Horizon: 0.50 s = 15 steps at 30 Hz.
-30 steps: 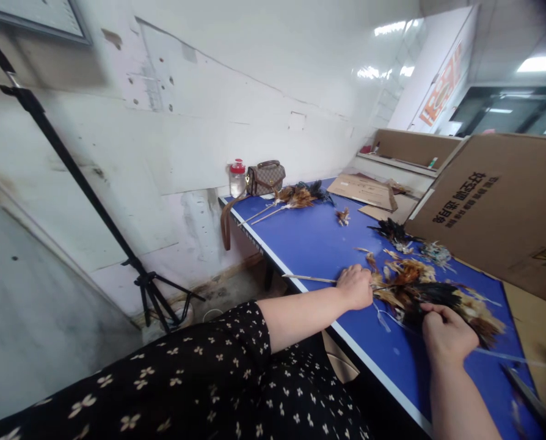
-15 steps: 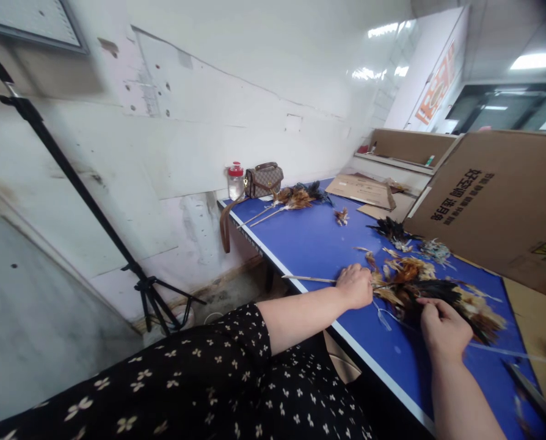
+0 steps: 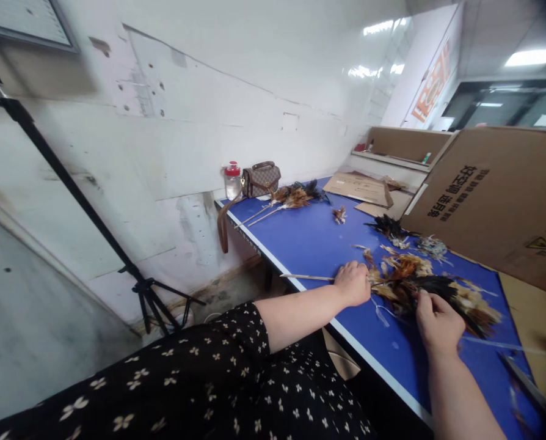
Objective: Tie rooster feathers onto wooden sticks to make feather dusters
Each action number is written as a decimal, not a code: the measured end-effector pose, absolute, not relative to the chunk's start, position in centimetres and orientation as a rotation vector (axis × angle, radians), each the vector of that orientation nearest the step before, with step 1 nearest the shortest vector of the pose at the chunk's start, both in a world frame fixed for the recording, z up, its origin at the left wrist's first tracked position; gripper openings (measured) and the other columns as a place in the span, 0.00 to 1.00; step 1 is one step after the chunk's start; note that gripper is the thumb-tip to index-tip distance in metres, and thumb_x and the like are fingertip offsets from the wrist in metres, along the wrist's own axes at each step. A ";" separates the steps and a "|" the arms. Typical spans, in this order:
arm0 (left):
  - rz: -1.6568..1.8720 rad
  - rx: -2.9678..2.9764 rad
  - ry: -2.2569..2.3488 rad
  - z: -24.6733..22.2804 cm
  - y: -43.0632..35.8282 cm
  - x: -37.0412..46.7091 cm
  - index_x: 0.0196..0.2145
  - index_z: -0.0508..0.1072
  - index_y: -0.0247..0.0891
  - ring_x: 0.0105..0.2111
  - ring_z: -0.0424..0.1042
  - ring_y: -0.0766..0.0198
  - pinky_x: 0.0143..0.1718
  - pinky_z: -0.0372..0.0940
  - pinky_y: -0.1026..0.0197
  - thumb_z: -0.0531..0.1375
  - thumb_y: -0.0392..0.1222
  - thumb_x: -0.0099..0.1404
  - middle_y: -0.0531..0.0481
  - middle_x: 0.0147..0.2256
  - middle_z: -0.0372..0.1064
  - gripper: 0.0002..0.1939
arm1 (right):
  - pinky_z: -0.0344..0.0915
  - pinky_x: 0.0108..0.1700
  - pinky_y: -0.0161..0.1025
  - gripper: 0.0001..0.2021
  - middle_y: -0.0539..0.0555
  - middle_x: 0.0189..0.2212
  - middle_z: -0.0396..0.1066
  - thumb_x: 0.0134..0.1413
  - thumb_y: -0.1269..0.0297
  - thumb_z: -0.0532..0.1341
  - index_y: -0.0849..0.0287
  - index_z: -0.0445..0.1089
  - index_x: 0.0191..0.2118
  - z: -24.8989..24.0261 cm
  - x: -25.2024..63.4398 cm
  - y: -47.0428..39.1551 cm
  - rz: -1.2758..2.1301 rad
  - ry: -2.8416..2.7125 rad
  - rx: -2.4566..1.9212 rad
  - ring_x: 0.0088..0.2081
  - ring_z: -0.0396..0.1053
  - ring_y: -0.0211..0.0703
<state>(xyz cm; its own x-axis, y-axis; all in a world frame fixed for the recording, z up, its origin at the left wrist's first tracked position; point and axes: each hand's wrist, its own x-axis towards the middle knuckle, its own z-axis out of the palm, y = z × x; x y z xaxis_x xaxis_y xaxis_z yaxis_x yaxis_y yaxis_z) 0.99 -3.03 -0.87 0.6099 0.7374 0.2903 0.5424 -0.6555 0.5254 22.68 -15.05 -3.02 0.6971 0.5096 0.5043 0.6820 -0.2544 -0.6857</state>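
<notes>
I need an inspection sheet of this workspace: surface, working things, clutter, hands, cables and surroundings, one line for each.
Surface: blue table with white edge, partly covered with feathers.
Working things: thin stick in line with dark feathers; translucent strip nearby.
Clutter: handbag, red-lidded jar, flat cardboard, separate black tuft; dark object at lower right, too blurred to name.
Left hand: closed around the stick.
Right hand: thumb and finger pinching at the dark feathers.
Cables: nothing seen.
Surroundings: black tripod standing before a marked pale wall; large cardboard box at right.
</notes>
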 end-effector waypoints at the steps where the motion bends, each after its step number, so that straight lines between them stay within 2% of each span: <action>1: 0.691 2.457 1.030 -0.8 -3.1 0.9 0.57 0.77 0.37 0.61 0.74 0.46 0.68 0.70 0.45 0.55 0.42 0.79 0.35 0.58 0.75 0.16 | 0.61 0.33 0.42 0.31 0.52 0.21 0.69 0.65 0.34 0.60 0.59 0.85 0.37 -3.0 22.6 -15.1 -0.227 -0.920 -1.923 0.27 0.68 0.47; 4: 0.672 2.485 1.050 -0.5 -3.6 0.5 0.58 0.76 0.36 0.63 0.72 0.44 0.68 0.69 0.44 0.56 0.42 0.78 0.33 0.59 0.74 0.16 | 0.61 0.33 0.42 0.31 0.53 0.21 0.69 0.67 0.36 0.58 0.59 0.84 0.38 -3.0 22.5 -15.2 -0.271 -0.890 -1.931 0.28 0.68 0.47; 7: 0.642 2.524 1.074 -0.1 -4.2 -0.1 0.58 0.76 0.34 0.64 0.71 0.39 0.68 0.68 0.40 0.59 0.42 0.75 0.29 0.60 0.72 0.18 | 0.59 0.32 0.43 0.28 0.52 0.19 0.66 0.68 0.39 0.57 0.59 0.83 0.35 -2.9 22.2 -15.3 -0.326 -0.858 -1.938 0.26 0.66 0.47; 11: 0.595 2.588 1.096 0.4 -5.0 -0.9 0.58 0.76 0.31 0.63 0.70 0.36 0.67 0.69 0.37 0.60 0.44 0.74 0.26 0.59 0.71 0.21 | 0.58 0.30 0.44 0.24 0.52 0.19 0.65 0.66 0.43 0.58 0.57 0.81 0.33 -2.5 21.8 -15.5 -0.337 -0.825 -1.951 0.25 0.65 0.46; 15: 0.503 2.662 1.096 0.7 -5.1 -1.0 0.58 0.77 0.29 0.60 0.73 0.36 0.64 0.72 0.40 0.64 0.41 0.69 0.26 0.57 0.73 0.22 | 0.59 0.31 0.46 0.22 0.53 0.20 0.68 0.63 0.43 0.59 0.56 0.80 0.34 -2.1 21.5 -15.6 -0.309 -0.803 -1.968 0.26 0.67 0.49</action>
